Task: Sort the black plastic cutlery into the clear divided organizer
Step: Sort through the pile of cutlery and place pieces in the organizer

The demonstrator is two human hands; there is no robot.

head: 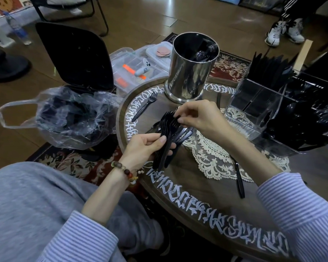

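- A bundle of forks (pixel 167 137) is gripped by the handles in the left hand (pixel 144 146) — tines up, nested, likely so they go in as one stack.
- The top tines are pinched by the right hand (pixel 195 118), seemingly to align them.
- The clear organizer (pixel 254 103) stands at right, knives already upright in a rear compartment.
- One stray fork (pixel 145 105) is left on the table (pixel 197 186).

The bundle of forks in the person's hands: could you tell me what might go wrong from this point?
1. The left hand grips the fork bundle only at the handles while the right hand pinches the tines; loosely stacked forks could slip and scatter.
2. The clear organizer already bristles with upright cutlery, so inserting the bundle may snag or knock pieces out.
3. A single fork lies near the table edge and could be brushed off.
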